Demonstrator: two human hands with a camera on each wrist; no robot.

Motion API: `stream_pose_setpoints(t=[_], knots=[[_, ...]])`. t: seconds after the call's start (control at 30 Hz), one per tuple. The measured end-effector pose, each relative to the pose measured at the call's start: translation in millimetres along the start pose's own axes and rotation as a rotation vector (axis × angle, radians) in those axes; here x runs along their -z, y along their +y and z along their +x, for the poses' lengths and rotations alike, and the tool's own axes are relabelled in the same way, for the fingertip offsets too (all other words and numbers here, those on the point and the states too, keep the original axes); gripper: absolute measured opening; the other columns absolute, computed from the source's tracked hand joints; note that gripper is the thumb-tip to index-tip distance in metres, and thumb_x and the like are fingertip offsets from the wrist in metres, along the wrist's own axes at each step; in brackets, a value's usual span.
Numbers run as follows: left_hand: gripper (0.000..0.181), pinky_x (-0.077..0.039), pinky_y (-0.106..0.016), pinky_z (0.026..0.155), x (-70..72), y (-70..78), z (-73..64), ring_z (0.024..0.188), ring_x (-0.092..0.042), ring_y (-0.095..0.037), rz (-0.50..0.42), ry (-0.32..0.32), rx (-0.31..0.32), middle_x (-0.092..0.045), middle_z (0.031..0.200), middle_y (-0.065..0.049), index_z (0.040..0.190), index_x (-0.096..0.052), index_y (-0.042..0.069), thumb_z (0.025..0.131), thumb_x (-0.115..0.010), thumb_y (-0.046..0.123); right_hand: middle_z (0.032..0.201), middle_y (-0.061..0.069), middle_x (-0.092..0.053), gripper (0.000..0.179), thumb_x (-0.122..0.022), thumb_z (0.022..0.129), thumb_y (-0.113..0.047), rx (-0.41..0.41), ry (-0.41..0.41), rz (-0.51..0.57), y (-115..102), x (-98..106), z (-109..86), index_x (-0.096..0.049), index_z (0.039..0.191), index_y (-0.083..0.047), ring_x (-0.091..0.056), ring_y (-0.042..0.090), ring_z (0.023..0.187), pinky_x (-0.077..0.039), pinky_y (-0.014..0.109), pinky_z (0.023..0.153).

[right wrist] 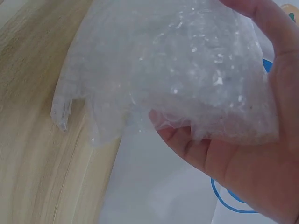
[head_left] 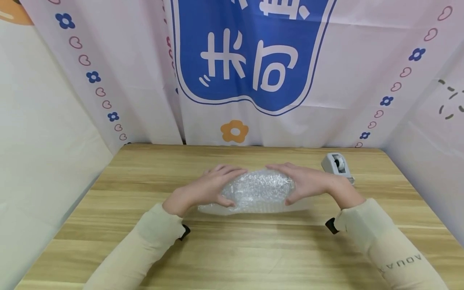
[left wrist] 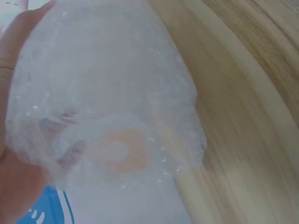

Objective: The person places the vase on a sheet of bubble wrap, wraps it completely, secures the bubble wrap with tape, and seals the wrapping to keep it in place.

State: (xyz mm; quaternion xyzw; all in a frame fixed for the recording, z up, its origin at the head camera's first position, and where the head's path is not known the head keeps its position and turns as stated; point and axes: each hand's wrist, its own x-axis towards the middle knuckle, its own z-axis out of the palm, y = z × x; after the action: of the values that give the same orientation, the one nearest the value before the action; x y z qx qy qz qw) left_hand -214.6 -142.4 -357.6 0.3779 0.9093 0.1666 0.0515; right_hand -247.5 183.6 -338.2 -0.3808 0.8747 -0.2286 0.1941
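Observation:
A bundle of clear bubble wrap (head_left: pixel 262 191) lies lengthwise across the middle of the table between both hands. My left hand (head_left: pixel 214 187) grips its left end, thumb on the near side and fingers over the far side. At the opposite end my right hand (head_left: pixel 306 181) holds it the same way. In the left wrist view the bubble wrap (left wrist: pixel 117 84) is see-through at its end, with fingers showing behind it. The right wrist view shows a ragged loose edge of the wrap (right wrist: pixel 107 112) hanging beside the curled fingers (right wrist: pixel 187 144). Whatever is inside the wrap is hidden.
A grey tape dispenser (head_left: pixel 337 167) with a roll stands at the back right of the wooden table (head_left: pixel 246 249), just beyond the right forearm. A printed cloth (head_left: pixel 145 80) hangs along the table's far edge, and pale walls of cloth flank both sides.

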Motion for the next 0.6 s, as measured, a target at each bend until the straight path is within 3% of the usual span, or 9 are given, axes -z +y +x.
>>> stream_pose_setpoints(t=[0.17, 0.37, 0.6], knots=[[0.108, -0.033, -0.065, 0.113, 2.1, 0.3, -1.6, 0.145, -0.038, -0.034, -0.002, -0.003, -0.025, -0.04, 0.16, -0.009, 0.161, -0.032, 0.009, 0.075, -0.087, 0.044, 0.166, 0.014, -0.025, 0.112, -0.085, 0.074, -0.022, -0.001, -0.03, 0.058, 4, 2, 4.4, -0.02, 0.165, -0.016, -0.03, 0.038, 0.147, -0.034, 0.065, 0.112], [0.101, -0.035, -0.052, 0.117, 1.6, 1.4, 1.5, 0.143, -0.042, -0.034, -0.087, 0.017, -0.032, -0.04, 0.16, -0.012, 0.161, -0.031, 0.006, 0.082, -0.089, 0.029, 0.169, 0.011, -0.02, 0.112, -0.084, 0.074, -0.021, 0.006, -0.044, 0.152, 12, 4, 10.8, -0.019, 0.165, -0.013, -0.02, 0.038, 0.152, -0.024, 0.067, 0.116], [0.103, -0.031, -0.054, 0.118, -4.2, -3.1, 5.2, 0.146, -0.038, -0.034, -0.084, 0.011, -0.011, -0.037, 0.162, -0.011, 0.163, -0.026, 0.011, 0.083, -0.087, 0.034, 0.169, 0.014, -0.016, 0.11, -0.081, 0.077, -0.027, 0.014, -0.027, 0.182, 22, 4, 11.2, -0.017, 0.165, -0.011, -0.018, 0.042, 0.152, -0.023, 0.071, 0.114]])
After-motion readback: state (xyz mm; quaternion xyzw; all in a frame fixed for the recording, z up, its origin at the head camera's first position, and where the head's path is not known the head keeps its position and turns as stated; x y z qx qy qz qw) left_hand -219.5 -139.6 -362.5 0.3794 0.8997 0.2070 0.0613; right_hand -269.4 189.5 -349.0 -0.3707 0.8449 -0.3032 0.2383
